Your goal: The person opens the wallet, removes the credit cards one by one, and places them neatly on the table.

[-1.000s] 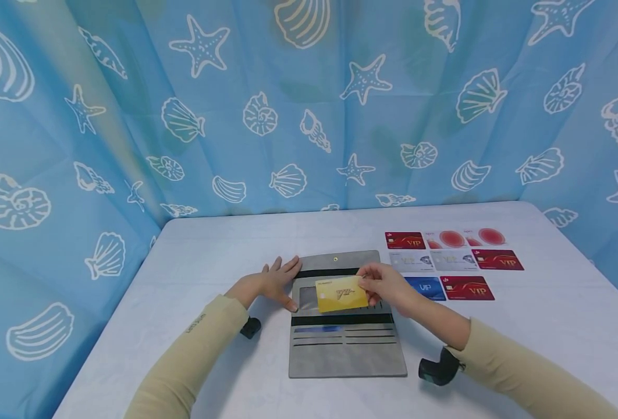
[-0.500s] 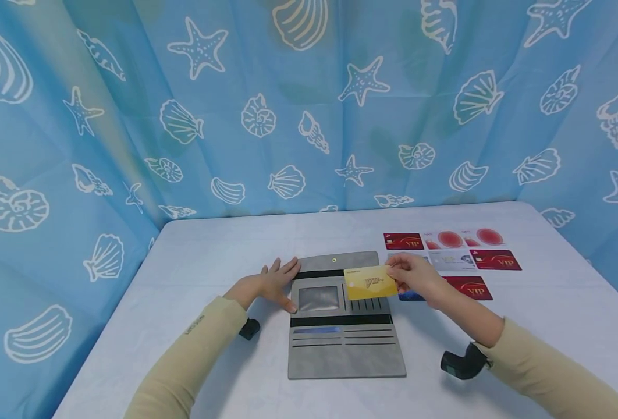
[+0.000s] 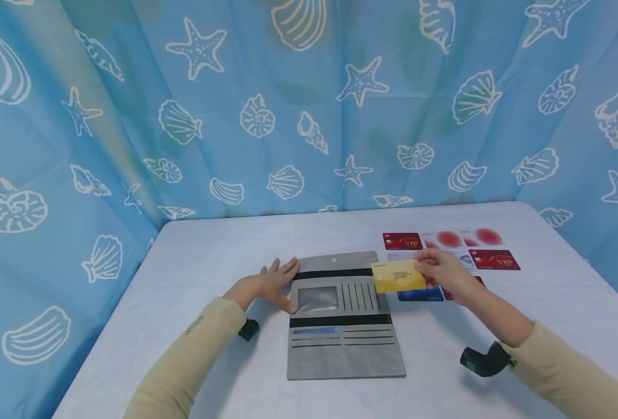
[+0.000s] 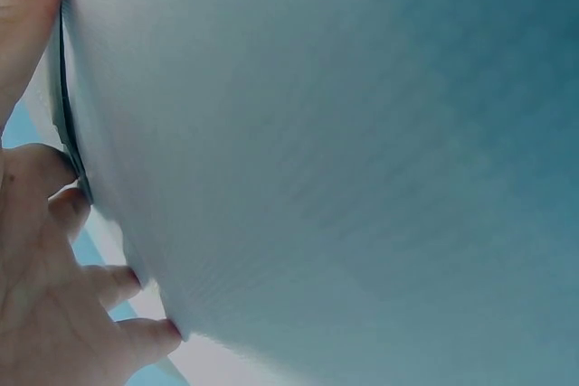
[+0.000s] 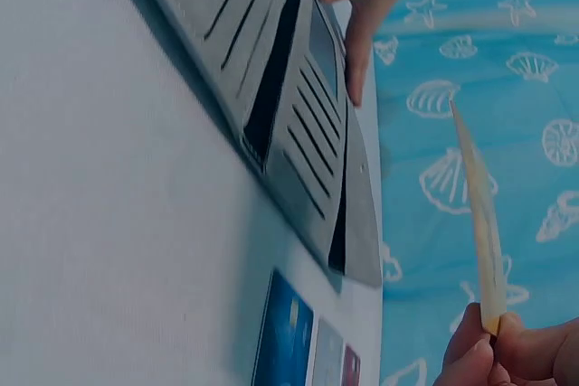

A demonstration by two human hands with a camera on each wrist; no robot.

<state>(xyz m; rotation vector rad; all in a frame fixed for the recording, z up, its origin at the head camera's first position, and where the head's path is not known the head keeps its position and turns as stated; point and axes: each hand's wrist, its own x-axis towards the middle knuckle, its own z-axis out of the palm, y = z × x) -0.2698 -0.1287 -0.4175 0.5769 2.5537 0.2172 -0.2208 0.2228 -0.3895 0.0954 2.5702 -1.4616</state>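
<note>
A grey wallet (image 3: pixel 345 361) lies unfolded on the white table, with card slots, a clear window and the blue edge of a card in one lower slot. My left hand (image 3: pixel 267 286) rests with spread fingers at its left edge, thumb and fingertips on the border. Between the thumb and fingers of my right hand (image 3: pixel 442 273) a yellow card (image 3: pixel 399 276) is pinched at its right end. The card is held above the table, overlapping the wallet's right edge in the head view. In the right wrist view the yellow card (image 5: pixel 481 214) shows nearly edge-on, apart from the wallet (image 5: pixel 317 124).
Several cards lie in rows at the back right: red VIP cards (image 3: pixel 494 260), white ones with red circles (image 3: pixel 448 239), and a blue card (image 3: pixel 420 295) partly under the raised yellow one. A blue seashell curtain (image 3: pixel 288 116) hangs behind the table (image 3: pixel 225 250).
My right hand has carried the yellow card rightward from over the wallet's window to its right edge, uncovering the window and upright slots. The left hand has stayed in place.
</note>
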